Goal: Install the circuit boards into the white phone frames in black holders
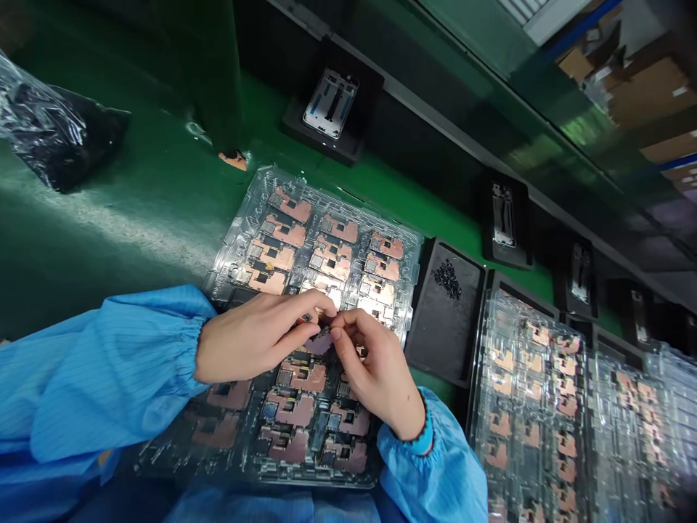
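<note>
A clear plastic tray [218, 272] holds rows of copper-coloured circuit boards [291, 409]. Above its middle, my left hand [266, 334] is closed on one circuit board [319, 341], which is tilted, with the thumb and forefinger at its upper edge. From the other side my right hand [378, 363] meets it, thumb and forefinger pinched together at the board's edge. Whatever is between those right fingertips is too small or too hidden to make out. Both hands' fingertips nearly touch, and they cover part of the board.
Right of the clear tray lies a shallow black tray [441, 334] with a heap of small black pieces [447, 279]. More board trays [517, 414] stand farther right. Phone frames [332, 103] rest on black blocks along the line behind. A shiny black bag [59, 131] lies at upper left.
</note>
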### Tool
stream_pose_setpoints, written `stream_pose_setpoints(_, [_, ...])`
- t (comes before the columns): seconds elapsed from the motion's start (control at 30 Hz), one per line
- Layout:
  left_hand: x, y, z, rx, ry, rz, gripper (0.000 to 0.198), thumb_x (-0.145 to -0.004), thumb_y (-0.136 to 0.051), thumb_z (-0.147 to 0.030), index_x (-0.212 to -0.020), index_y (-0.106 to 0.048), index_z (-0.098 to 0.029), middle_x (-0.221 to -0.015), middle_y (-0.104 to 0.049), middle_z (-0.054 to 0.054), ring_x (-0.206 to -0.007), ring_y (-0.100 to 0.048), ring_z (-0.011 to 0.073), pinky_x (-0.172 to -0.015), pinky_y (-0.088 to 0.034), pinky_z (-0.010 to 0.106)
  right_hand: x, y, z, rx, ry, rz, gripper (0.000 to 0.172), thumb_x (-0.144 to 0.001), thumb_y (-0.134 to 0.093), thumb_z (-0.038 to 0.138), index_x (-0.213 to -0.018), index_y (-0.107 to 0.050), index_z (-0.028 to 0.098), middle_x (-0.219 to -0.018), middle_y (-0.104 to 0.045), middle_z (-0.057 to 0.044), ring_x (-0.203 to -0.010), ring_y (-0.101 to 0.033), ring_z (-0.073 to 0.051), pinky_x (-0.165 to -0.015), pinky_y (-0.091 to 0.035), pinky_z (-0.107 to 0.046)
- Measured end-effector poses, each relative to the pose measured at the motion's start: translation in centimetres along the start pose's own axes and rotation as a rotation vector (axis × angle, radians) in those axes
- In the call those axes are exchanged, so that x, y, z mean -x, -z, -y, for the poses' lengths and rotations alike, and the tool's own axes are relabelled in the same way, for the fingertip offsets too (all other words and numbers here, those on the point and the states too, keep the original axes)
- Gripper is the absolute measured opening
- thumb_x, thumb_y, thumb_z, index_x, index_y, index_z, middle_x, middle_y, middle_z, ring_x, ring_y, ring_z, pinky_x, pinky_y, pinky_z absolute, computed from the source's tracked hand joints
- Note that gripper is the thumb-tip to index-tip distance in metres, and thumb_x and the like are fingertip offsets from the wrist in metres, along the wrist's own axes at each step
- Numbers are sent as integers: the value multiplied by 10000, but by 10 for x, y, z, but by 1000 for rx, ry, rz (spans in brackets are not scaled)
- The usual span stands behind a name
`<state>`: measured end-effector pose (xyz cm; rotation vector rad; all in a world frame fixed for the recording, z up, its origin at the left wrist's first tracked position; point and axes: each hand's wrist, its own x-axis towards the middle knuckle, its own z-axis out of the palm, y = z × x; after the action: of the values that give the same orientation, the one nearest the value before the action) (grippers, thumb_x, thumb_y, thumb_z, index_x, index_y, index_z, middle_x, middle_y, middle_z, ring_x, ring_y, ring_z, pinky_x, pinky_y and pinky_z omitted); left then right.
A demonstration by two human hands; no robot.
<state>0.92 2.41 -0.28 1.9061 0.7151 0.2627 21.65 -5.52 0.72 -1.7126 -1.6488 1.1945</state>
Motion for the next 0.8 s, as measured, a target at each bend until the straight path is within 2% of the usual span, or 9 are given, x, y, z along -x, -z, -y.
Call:
stream_pose_setpoints(0.07, [0,1,0,12,-2,5,225,-1065,-445,-227,-1276,-510,-272,-1019,-701,-25,-654,-598,106,-600,-386,244,0,1,1,17,10,4,121,-1029,-517,261,-928,-568,217,-836,-616,11,-698,-551,-126,-649,-406,-262])
stream_pose_setpoints(0.17, [0,3,-1,49,21,23,215,-1068,-439,-245,-1269,-509,-275,-972,-696,-34,-648,-585,102,-579,-382,235,1,2,0,-31,-12,26,159,-1032,-514,282,-897,-563,214,-769,-567,26,-651,-498,-119,-616,-378,-261])
stream_pose_setpoints(0.33, [-1,9,-2,198,99,52,241,-1048,-488,-295,-1288,-504,-287,-888,-678,-47,-632,-558,104,-545,-389,229,2,11,0,-385,-142,154,224,-1035,-548,412,-989,-626,208,-829,-586,5,-704,-549,-127,-622,-419,-252])
stream_pose_setpoints(0.43, [-1,10,-2,278,133,63,252,-1039,-505,-306,-1291,-508,-292,-891,-684,-39,-654,-585,113,-552,-412,234,2,16,1,-467,-172,171,259,-1039,-543,440,-1000,-654,209,-839,-602,-3,-707,-564,-125,-626,-428,-250])
stream_pose_setpoints(0.63, [-1,10,-1,277,149,58,276,-1040,-498,-329,-1309,-506,-267,-912,-701,6,-762,-664,164,-557,-447,242,0,11,3,-432,-175,132,270,-991,-599,470,-965,-650,206,-747,-581,12,-649,-521,-131,-584,-409,-252])
stream_pose_setpoints(0.73, [4,6,-1,153,111,56,302,-1062,-447,-369,-1338,-509,-266,-893,-705,13,-655,-639,148,-502,-424,235,1,8,4,-267,-109,85,178,-990,-592,355,-904,-628,203,-728,-580,23,-621,-496,-115,-566,-379,-240])
stream_pose_setpoints(0.8, [10,1,2,17,77,40,348,-1069,-428,-419,-1384,-503,-290,-919,-720,17,-654,-657,156,-512,-459,237,1,7,4,-152,-47,85,126,-979,-586,275,-882,-622,202,-721,-590,30,-618,-508,-109,-575,-382,-233])
